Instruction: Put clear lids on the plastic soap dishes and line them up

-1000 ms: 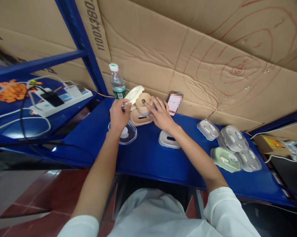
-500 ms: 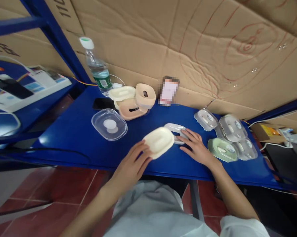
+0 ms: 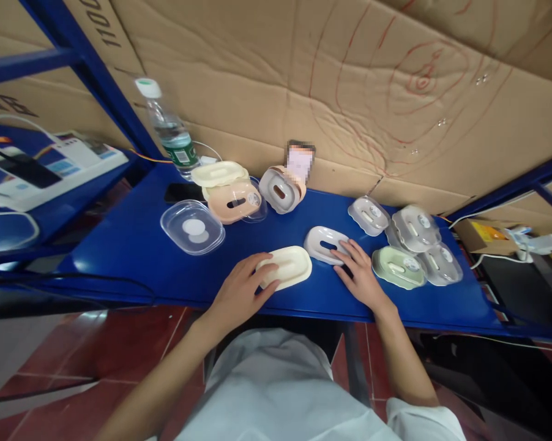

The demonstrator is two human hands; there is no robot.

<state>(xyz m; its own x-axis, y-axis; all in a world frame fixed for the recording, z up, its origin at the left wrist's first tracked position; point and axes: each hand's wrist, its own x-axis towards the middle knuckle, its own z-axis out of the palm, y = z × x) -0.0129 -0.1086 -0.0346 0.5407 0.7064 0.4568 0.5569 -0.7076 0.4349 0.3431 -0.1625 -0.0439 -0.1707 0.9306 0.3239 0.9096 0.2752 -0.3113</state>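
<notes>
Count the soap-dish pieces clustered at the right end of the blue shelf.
4: a clear one nearest the cardboard wall, a clear one to its right, a green one in front, and a clear one beside it. They overlap, so another may be hidden.
</notes>
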